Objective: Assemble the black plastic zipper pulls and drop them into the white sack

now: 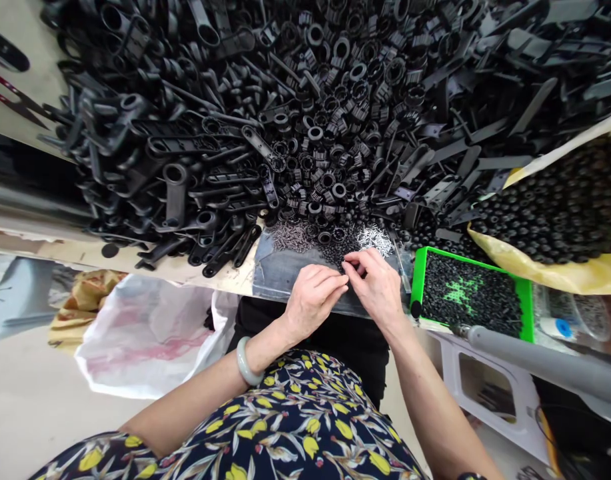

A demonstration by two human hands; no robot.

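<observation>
Fingertips (342, 281) pinched, left hand (312, 295) and right hand (375, 283) meet; any held piece's axis is hidden.

Clock positions are read from my fingertips (341, 281); any part pinched there is too small to identify. At 11 o'clock, just beside them: small black pieces (334, 253), loose, in a low heap. Between 1 and 2 o'clock: thin silver-white pins (374, 239), crossed at random angles. At 10 o'clock, slightly farther: tiny grey-brown pieces (292, 236), spread loosely.
</observation>
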